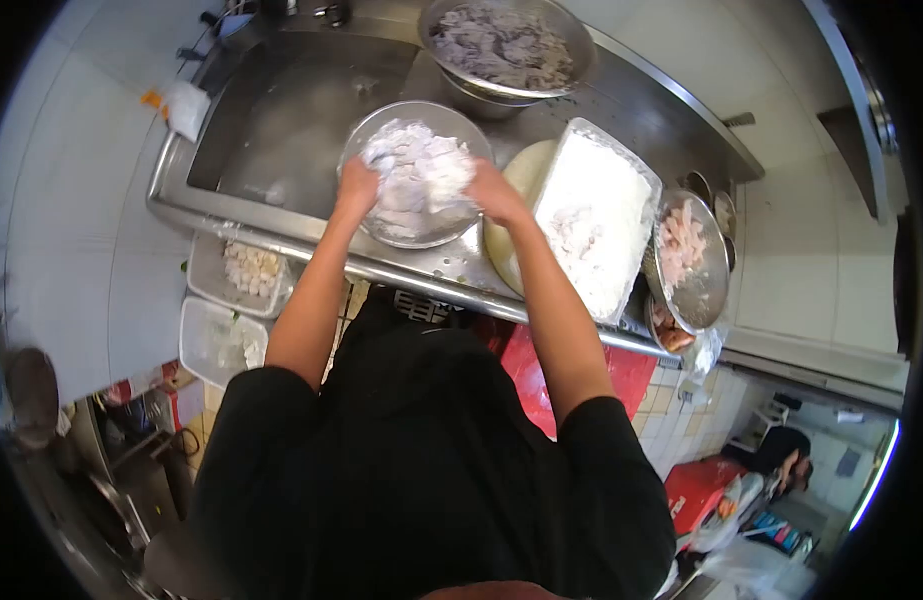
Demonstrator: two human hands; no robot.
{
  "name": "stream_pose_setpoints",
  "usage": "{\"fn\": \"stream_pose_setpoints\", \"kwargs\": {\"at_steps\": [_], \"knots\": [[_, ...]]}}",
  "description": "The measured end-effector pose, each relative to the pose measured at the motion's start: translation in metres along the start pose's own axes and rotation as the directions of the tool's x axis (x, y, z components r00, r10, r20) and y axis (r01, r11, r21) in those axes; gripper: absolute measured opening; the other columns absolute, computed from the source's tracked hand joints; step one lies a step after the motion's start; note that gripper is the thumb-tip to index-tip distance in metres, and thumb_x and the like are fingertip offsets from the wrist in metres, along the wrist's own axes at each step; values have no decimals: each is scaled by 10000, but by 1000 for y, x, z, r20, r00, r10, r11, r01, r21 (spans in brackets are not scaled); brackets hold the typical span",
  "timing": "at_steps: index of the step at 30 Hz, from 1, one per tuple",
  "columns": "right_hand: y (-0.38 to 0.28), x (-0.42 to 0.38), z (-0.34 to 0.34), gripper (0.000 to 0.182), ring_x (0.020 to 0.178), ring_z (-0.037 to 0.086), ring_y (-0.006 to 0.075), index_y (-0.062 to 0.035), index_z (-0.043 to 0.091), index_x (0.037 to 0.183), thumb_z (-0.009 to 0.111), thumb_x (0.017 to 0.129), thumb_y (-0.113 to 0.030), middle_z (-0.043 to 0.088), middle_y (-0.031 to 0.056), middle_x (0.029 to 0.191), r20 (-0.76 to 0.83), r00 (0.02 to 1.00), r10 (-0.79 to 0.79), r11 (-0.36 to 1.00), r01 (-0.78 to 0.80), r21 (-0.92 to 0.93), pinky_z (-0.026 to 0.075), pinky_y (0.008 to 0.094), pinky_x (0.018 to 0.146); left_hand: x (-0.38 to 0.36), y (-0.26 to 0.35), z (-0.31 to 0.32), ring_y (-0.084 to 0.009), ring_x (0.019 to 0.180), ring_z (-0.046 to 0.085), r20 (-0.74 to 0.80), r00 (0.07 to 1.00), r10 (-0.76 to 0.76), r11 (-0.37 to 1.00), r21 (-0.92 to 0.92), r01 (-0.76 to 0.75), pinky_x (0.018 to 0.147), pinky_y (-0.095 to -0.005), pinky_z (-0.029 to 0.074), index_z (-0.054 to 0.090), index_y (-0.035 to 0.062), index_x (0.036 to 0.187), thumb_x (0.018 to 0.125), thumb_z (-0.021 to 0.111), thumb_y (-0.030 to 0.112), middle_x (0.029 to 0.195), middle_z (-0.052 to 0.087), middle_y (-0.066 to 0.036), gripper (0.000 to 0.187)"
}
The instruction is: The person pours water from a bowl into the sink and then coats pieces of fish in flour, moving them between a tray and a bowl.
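A round metal bowl (421, 237) stands on the steel counter beside the sink basin, holding white, flour-coated pieces (418, 165). My left hand (357, 186) is closed at the bowl's left rim, its fingertips hidden against the inner side. Over the opposite rim reaches my right hand (492, 192), fingers toward the floury pieces and smeared by motion. Just right of the bowl, a rectangular white tub (599, 185) of flour rests partly over a round pale container (521, 170). A few coated pieces lie on that flour.
Behind, a large metal bowl (589, 50) holds greyish strips. Pale raw meat strips fill another metal bowl (716, 290) at right. The sink (281, 110) lies left; plastic tubs (206, 345) stand below it. A red board (621, 375) is under the counter edge. Another person (776, 455) bends over at far right.
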State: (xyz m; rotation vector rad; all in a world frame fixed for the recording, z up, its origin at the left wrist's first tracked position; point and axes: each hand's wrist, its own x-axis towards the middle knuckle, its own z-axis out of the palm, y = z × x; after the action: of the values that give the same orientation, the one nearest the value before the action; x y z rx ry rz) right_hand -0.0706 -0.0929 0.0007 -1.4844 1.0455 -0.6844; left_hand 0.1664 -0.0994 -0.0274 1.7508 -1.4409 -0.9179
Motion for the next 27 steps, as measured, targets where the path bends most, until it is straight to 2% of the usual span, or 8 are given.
{"fn": "stream_pose_setpoints", "kwargs": {"at_steps": [5,11,14,15,18,20,23,27], "knots": [[51,18,40,354,1030,607,337,44,622,1066,639,735,-79,630,236,1072,-225,972,70,657,-215,-723,464,419,891,3,-67,21,-157,851,621,129,992,6,1000,-9,-5,780,-291,479,660,0,1052,839,641,137,959,690,-108,254],[-18,-52,-27,371,997,602,354,-27,636,1088,710,733,-109,614,223,1094,-529,832,-164,923,-59,-379,478,384,885,-26,21,33,-163,852,634,277,947,164,952,-295,-79,793,-293,496,635,-9,1088,816,589,1,957,683,-103,276],[-42,-127,-78,451,963,596,283,-57,620,1142,759,719,-130,615,179,1098,-683,728,-60,924,-218,-313,482,346,845,-49,96,59,-153,924,616,400,853,335,895,-418,-156,864,-285,473,627,19,1123,816,678,78,1007,671,-65,317],[-40,-150,-95,495,941,591,204,-56,611,1171,777,707,-108,625,137,1082,-692,715,-101,906,-221,-361,488,313,799,-53,118,76,-166,985,601,504,771,390,881,-448,-152,891,-306,471,601,24,1167,790,704,72,1079,640,-79,394],[-4,-196,-127,568,1147,517,373,-46,531,1257,720,736,-166,550,232,1217,-645,759,89,795,-444,-413,417,377,987,-61,177,131,-279,1100,556,709,421,566,815,-406,-413,937,-347,451,513,14,1269,766,704,91,1241,553,-175,543],[-2,-214,-121,619,1182,491,380,-33,495,1295,713,732,-171,538,247,1232,-653,744,139,733,-520,-437,401,378,1006,-49,164,217,-329,1088,560,738,366,566,688,-178,-704,945,-357,445,470,11,1304,751,677,104,1215,568,-214,598],[40,-211,-117,620,1146,518,402,-3,474,1304,681,741,-163,553,271,1205,-713,693,107,798,-487,-355,418,390,987,-27,175,276,-340,1061,576,948,205,242,700,-25,-714,920,-362,459,451,5,1314,721,652,108,1179,590,-233,635],[44,-195,-113,488,1050,587,394,9,546,1223,630,753,-93,615,267,1099,-847,524,88,898,-410,-161,457,378,916,-13,183,284,-257,973,606,953,211,217,866,-89,-491,818,-354,500,508,2,1256,660,680,97,1113,628,-186,628]]}}
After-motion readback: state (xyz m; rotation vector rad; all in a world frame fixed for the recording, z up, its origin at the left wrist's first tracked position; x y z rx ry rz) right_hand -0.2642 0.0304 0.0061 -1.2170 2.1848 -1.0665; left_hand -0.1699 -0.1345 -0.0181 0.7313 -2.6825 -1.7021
